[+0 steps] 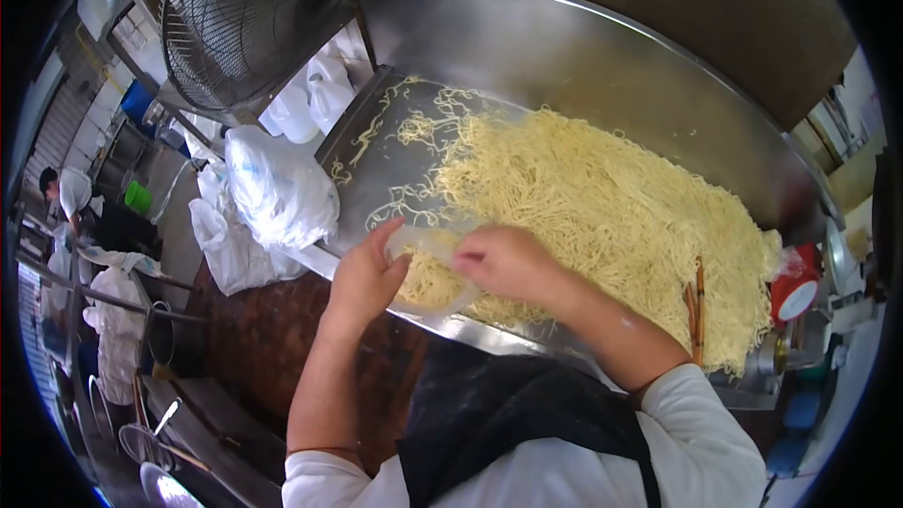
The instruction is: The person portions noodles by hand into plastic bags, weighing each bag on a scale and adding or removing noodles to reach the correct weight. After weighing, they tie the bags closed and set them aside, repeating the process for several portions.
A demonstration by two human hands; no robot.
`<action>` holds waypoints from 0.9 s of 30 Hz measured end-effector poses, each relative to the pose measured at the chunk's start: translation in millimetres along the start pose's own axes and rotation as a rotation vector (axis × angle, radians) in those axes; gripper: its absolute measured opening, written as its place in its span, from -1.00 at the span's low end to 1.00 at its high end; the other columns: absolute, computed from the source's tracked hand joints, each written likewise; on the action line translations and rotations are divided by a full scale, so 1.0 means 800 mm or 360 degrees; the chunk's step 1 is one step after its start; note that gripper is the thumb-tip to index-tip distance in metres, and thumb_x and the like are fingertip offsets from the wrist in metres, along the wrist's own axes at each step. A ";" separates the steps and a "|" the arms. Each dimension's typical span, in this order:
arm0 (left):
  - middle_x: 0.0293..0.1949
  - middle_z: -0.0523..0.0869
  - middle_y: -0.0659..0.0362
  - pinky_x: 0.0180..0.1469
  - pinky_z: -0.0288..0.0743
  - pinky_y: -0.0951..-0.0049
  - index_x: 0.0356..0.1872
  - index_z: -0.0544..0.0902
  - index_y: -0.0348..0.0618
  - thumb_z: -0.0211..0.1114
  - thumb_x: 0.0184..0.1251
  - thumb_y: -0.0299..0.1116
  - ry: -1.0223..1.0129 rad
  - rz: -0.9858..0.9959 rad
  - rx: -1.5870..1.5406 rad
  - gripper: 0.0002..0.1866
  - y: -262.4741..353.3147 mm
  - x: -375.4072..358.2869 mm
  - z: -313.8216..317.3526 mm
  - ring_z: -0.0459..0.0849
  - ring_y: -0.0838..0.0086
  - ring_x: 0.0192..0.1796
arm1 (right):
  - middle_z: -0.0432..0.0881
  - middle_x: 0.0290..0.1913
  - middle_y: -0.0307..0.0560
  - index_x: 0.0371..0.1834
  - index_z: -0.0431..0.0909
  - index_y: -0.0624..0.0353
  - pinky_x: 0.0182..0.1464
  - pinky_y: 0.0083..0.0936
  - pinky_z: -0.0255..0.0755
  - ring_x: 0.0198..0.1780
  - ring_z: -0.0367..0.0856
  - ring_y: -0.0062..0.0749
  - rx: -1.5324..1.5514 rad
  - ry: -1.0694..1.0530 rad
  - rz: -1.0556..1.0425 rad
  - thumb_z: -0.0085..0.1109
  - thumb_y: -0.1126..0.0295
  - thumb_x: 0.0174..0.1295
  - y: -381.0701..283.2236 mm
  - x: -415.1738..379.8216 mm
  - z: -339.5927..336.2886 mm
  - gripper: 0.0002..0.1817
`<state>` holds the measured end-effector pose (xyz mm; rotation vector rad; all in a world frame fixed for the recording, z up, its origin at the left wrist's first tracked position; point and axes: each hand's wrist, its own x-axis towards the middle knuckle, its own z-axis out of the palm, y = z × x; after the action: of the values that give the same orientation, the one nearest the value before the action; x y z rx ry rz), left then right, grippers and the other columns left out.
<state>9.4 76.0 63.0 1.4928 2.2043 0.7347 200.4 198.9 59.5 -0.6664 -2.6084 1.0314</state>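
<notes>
A clear plastic bag [440,318] with yellow noodles inside is held at the front edge of a steel trough. My left hand [365,275] grips the bag's left rim between thumb and fingers. On the opposite side, my right hand [506,263] has its fingers pinched together at the bag's rim. Right behind both hands lies a large heap of loose noodles [611,207], filling the middle and right of the steel trough [372,216]. Stray strands are scattered on the trough's left floor. Long brown sticks [697,312] rest on the heap's right end.
Stuffed white plastic bags [282,190] sit at the trough's left corner, near white jugs [329,92]. A large wire-mesh guard [235,33] overhangs the upper left. By the right end stands a red scale [796,284]. Another person [77,196] is at far left.
</notes>
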 end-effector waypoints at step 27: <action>-0.35 0.67 0.24 -0.29 0.37 0.61 -0.24 0.66 -0.28 0.14 0.44 -0.36 -0.0517 0.0249 -0.1299 -0.79 0.024 -0.003 0.055 0.49 0.66 -0.35 | 0.65 -0.21 -0.03 0.01 0.53 0.11 -0.24 -0.38 0.52 -0.31 0.64 -0.33 0.0413 0.0521 0.0747 -0.05 0.43 0.29 0.041 -0.121 0.049 -0.73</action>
<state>49.7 89.1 39.7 1.2299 1.3011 1.1592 278.8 148.9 2.3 -1.2923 -2.0369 1.2338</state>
